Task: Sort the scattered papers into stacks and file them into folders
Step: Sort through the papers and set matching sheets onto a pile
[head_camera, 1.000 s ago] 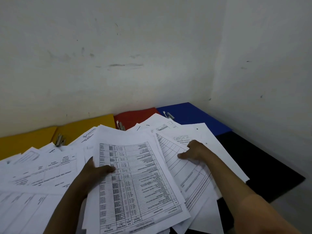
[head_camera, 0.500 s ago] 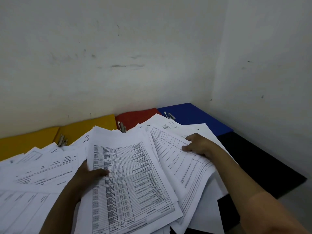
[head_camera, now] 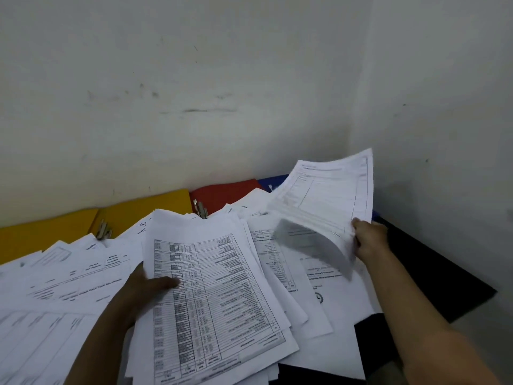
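Right hand [head_camera: 369,240] now lifting pinched sheaf [head_camera: 327,201] off the heap, left hand [head_camera: 147,287] gripping table-printed stack [head_camera: 211,295]: sorting underway.

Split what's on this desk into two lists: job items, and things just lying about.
Job:
- lifted sheets, held by right hand
- table-print stack, held by left hand
- loose papers
- yellow folders
- red folder
- blue folder

Lying about:
- black mat

Right hand [head_camera: 370,240] pinches a lifted, curling sheaf of sheets [head_camera: 327,207] at far right. Left hand [head_camera: 147,287] grips the table-printed stack [head_camera: 211,301], thumb on top. Yellow folders [head_camera: 144,212], red folder [head_camera: 224,194] along far wall.
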